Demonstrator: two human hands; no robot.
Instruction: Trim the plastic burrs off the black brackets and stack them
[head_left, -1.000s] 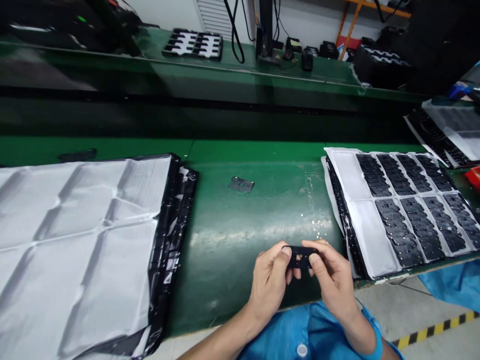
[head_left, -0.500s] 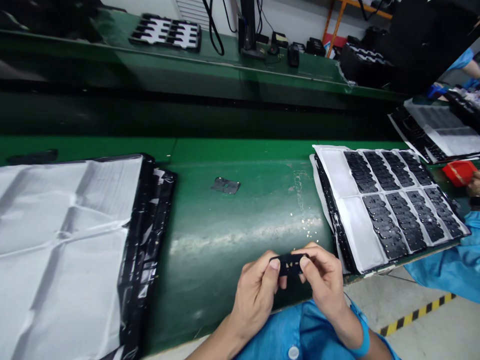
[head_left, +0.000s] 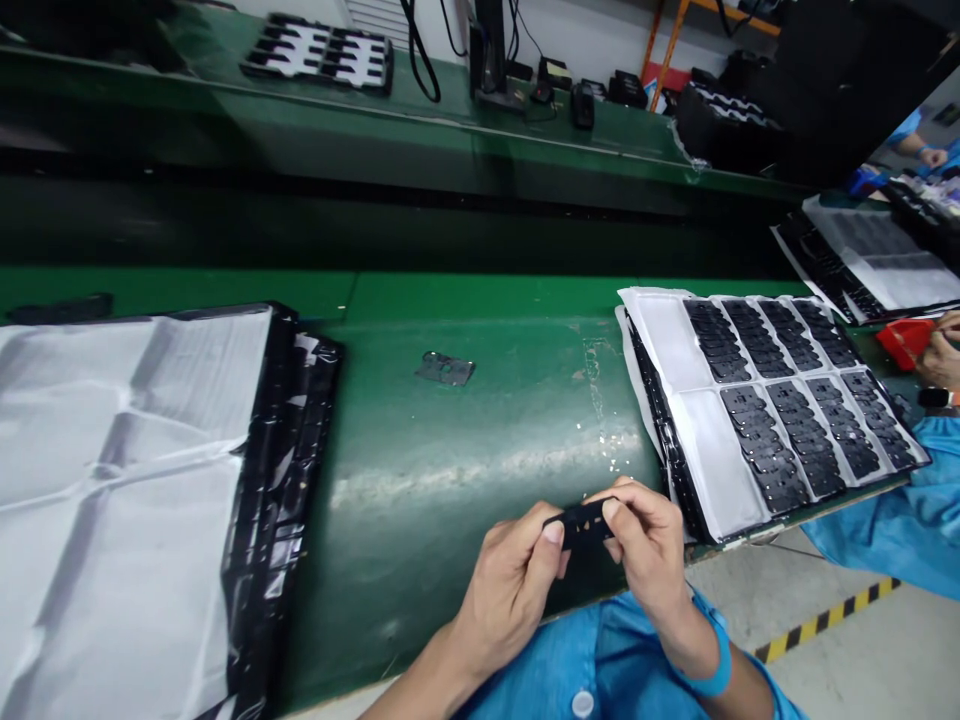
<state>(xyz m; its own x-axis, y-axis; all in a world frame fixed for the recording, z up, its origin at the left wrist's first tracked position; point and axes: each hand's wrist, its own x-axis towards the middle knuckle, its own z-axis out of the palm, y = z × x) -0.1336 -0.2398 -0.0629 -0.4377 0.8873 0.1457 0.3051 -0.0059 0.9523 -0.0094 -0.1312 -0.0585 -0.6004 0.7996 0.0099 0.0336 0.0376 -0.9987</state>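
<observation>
A small flat black part point(head_left: 583, 521) with little cut-outs is pinched at its two ends, by my left hand point(head_left: 514, 585) and my right hand point(head_left: 649, 555), just above the near edge of the green bench point(head_left: 465, 470). Both hands have their fingers closed on it. To the right lies a white tray point(head_left: 679, 340) with rows of similar black parts point(head_left: 787, 400); its left compartments hold none. A single loose dark part point(head_left: 445, 369) lies flat on the bench ahead of my hands.
A stack of black trays under a white sheet point(head_left: 127, 480) fills the left side. A raised green shelf point(head_left: 420, 120) behind carries another tray point(head_left: 319, 52), cables and small devices. A co-worker's hand point(head_left: 943, 362) and red object point(head_left: 904, 342) are at the right edge.
My hands and the part have stayed together, tilting it slightly. The view has swung to the right, bringing the co-worker's hand into sight.
</observation>
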